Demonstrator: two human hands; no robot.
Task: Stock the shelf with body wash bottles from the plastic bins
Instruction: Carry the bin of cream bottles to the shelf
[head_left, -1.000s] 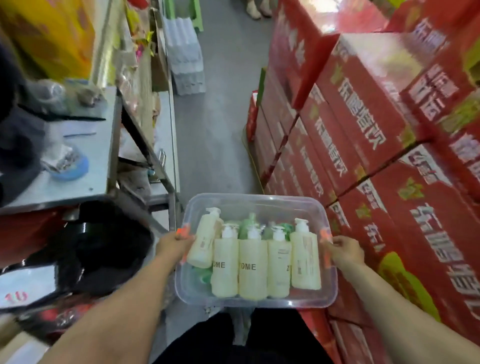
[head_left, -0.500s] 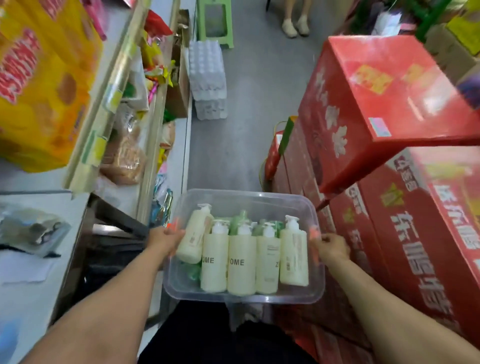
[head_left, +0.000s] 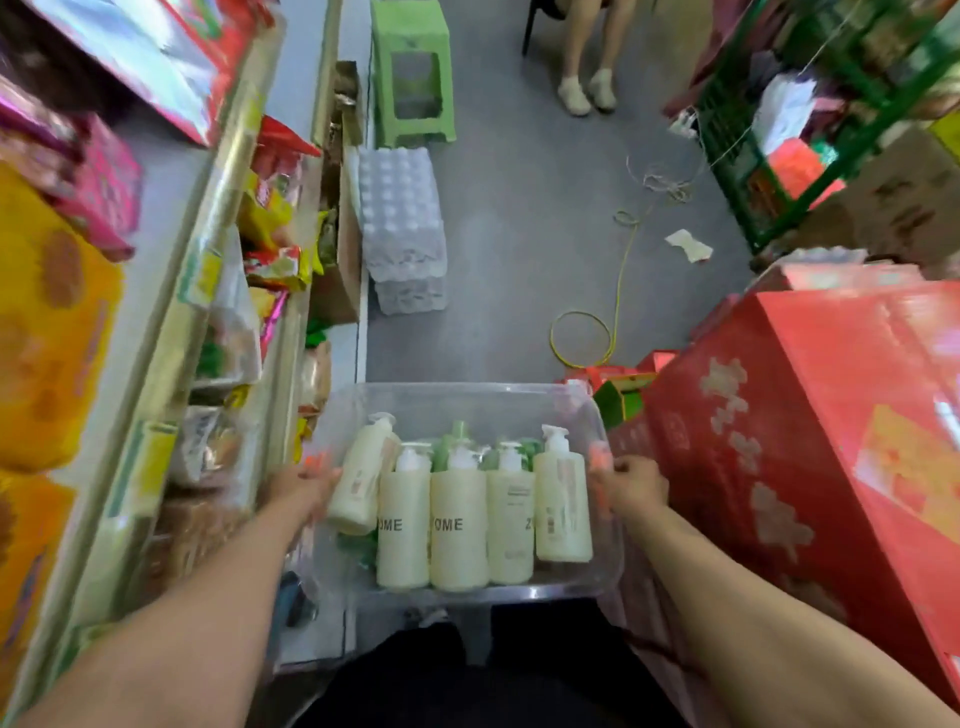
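I carry a clear plastic bin (head_left: 467, 400) in front of my waist. My left hand (head_left: 298, 486) grips its left rim by an orange handle and my right hand (head_left: 631, 486) grips its right rim the same way. Inside lie several cream pump bottles of body wash (head_left: 457, 530), pumps pointing away from me, with green bottles partly hidden beneath them. A shelf (head_left: 218, 249) full of snack packs runs along my left.
Stacked red cartons (head_left: 810, 441) line the right side. On the grey aisle floor ahead are shrink-wrapped water bottle packs (head_left: 402, 228), a green plastic stool (head_left: 413, 73), a yellow cable (head_left: 597, 332), a scrap of paper and a person's legs (head_left: 587, 62).
I have walked forward along the aisle with the bin. The steel table on the left has passed out of view and more floor, the stool and the cable have come in. Both grips are unchanged.
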